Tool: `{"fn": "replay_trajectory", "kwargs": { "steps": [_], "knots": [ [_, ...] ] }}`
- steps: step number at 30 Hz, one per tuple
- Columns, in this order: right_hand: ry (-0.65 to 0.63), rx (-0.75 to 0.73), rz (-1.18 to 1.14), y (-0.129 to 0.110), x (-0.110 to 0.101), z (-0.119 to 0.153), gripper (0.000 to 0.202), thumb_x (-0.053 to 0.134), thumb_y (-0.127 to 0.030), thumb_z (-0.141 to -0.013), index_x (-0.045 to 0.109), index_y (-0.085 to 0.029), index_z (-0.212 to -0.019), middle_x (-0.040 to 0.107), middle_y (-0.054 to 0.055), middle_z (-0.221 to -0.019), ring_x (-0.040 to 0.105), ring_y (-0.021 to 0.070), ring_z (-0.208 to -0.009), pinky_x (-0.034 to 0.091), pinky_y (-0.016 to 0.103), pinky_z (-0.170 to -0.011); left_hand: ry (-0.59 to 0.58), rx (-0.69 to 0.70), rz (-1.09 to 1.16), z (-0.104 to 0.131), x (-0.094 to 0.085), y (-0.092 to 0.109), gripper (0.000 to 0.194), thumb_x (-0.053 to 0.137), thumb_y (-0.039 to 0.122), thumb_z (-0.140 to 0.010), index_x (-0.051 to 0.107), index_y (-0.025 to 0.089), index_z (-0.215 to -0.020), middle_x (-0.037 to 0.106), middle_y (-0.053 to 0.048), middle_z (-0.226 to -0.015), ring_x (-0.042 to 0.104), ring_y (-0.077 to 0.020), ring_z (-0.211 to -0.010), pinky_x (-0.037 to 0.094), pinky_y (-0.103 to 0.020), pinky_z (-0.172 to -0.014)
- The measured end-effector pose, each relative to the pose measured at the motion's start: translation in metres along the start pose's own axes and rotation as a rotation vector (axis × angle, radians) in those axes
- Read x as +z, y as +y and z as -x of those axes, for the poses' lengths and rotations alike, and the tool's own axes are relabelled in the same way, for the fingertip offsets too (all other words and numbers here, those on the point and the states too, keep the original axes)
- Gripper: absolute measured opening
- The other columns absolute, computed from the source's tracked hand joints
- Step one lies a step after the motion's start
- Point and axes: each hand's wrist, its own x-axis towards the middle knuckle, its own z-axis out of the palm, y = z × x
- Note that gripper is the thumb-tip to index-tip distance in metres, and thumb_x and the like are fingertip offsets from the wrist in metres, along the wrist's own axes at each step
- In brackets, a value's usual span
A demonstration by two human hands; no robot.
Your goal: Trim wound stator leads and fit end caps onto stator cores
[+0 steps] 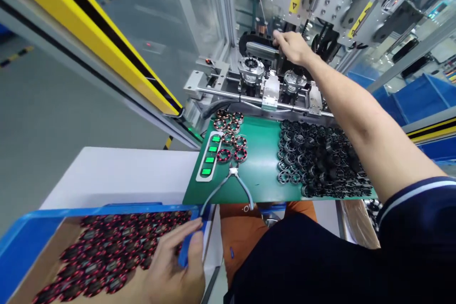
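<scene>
My left hand [176, 266] is over the right rim of a blue bin [28, 232], thumb and fingers apart, fingertips close to one handle of the pliers [233, 171]. Whether they touch the handle is unclear. The pliers lie spread on the green mat [261, 152], jaws towards several copper-wound rings [240, 154]. My right hand [294, 48] reaches into the machine, above and behind two metal fixtures [251, 69]. Its fingers are pressed together beside a dark bracket; what they hold, if anything, is too small to name. A thin wire hangs to their left.
Many dark ring cores [320, 156] cover the mat's right part, beneath my right forearm. A strip with green buttons [209, 159] lies at its left. Wound rings [117, 247] fill the bin. Metal rails [221, 92] and a yellow-edged frame [89, 33] border the machine.
</scene>
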Motion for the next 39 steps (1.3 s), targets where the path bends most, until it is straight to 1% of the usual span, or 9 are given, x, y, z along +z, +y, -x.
{"fn": "replay_trajectory", "kwargs": {
  "steps": [4,9,13,16,22,24,28,32,39],
  "knots": [
    [0.042,-0.022,-0.049,-0.003,-0.020,0.000,0.044,0.078,-0.052,-0.116,0.077,-0.019,-0.145,0.079,0.013,-0.148,0.080,0.0295,-0.130,0.070,0.054,-0.114,-0.183,0.155,0.083,-0.028,0.031,0.046,0.013,0.076,0.023,-0.110,0.084,0.029,-0.117,0.086,-0.002,-0.114,0.083,-0.0234,-0.105,0.067,-0.040,-0.099],
    [0.024,0.038,0.000,-0.011,0.009,0.022,0.051,0.066,-0.061,-0.121,0.081,-0.016,-0.136,0.086,0.012,-0.135,0.083,0.0285,-0.126,0.067,0.053,-0.117,-0.369,0.345,0.116,-0.028,0.057,0.094,0.015,0.072,0.023,-0.114,0.079,0.035,-0.119,0.087,0.003,-0.111,0.087,-0.0226,-0.102,0.072,-0.043,-0.103],
    [-0.012,0.053,0.108,-0.022,0.009,0.029,0.078,0.031,-0.067,-0.129,0.086,-0.012,-0.127,0.092,0.013,-0.129,0.081,0.0230,-0.123,0.060,0.042,-0.122,-0.392,0.387,0.076,-0.013,0.060,0.094,0.012,0.071,0.026,-0.116,0.078,0.035,-0.120,0.089,0.003,-0.112,0.089,-0.0228,-0.102,0.073,-0.044,-0.103],
    [0.013,0.008,0.220,-0.044,-0.027,0.044,0.066,0.037,-0.057,-0.130,0.081,-0.008,-0.142,0.087,0.012,-0.148,0.075,0.0210,-0.134,0.054,0.040,-0.128,-0.372,0.340,0.010,-0.005,0.058,0.084,0.011,0.070,0.024,-0.117,0.078,0.031,-0.121,0.088,0.000,-0.112,0.088,-0.0221,-0.104,0.072,-0.039,-0.096],
    [-0.091,-0.180,0.417,-0.115,-0.071,0.194,0.042,0.056,-0.036,-0.115,0.089,-0.022,-0.135,0.088,0.010,-0.127,0.077,0.0410,-0.142,0.055,0.063,-0.134,-0.510,0.312,-0.103,-0.007,0.087,0.076,0.018,0.076,0.031,-0.115,0.080,0.028,-0.132,0.085,-0.008,-0.129,0.086,-0.0310,-0.121,0.070,-0.048,-0.106],
    [-0.229,-0.226,0.520,-0.131,-0.051,0.267,0.038,0.068,-0.047,-0.109,0.087,-0.026,-0.134,0.088,0.016,-0.125,0.073,0.0477,-0.126,0.056,0.080,-0.121,-0.578,0.322,-0.173,-0.011,0.104,0.077,0.027,0.079,0.028,-0.112,0.081,0.026,-0.139,0.082,-0.011,-0.139,0.083,-0.0364,-0.127,0.069,-0.053,-0.108],
    [-0.353,-0.219,0.440,-0.124,0.028,0.364,0.033,0.059,-0.023,-0.119,0.091,-0.018,-0.114,0.087,0.015,-0.108,0.072,0.0334,-0.115,0.055,0.051,-0.107,-0.699,0.330,-0.312,-0.019,0.130,0.082,0.033,0.079,0.020,-0.110,0.081,0.021,-0.143,0.077,-0.017,-0.149,0.081,-0.0412,-0.129,0.068,-0.055,-0.104],
    [-0.320,-0.139,0.398,-0.101,0.087,0.377,0.034,0.057,-0.009,-0.115,0.091,-0.007,-0.115,0.086,0.023,-0.112,0.069,0.0359,-0.116,0.050,0.051,-0.104,-0.751,0.329,-0.373,-0.026,0.143,0.082,0.027,0.078,0.020,-0.111,0.083,0.023,-0.137,0.078,-0.016,-0.146,0.078,-0.0395,-0.131,0.065,-0.053,-0.104],
    [-0.222,-0.094,0.341,-0.089,0.110,0.365,0.041,0.050,-0.004,-0.114,0.091,-0.007,-0.114,0.085,0.024,-0.114,0.068,0.0392,-0.121,0.051,0.057,-0.110,-0.710,0.263,-0.160,-0.030,0.151,0.067,0.010,0.087,0.016,-0.102,0.080,0.022,-0.107,0.083,-0.007,-0.121,0.078,-0.0242,-0.100,0.062,-0.042,-0.097]
  ]
}}
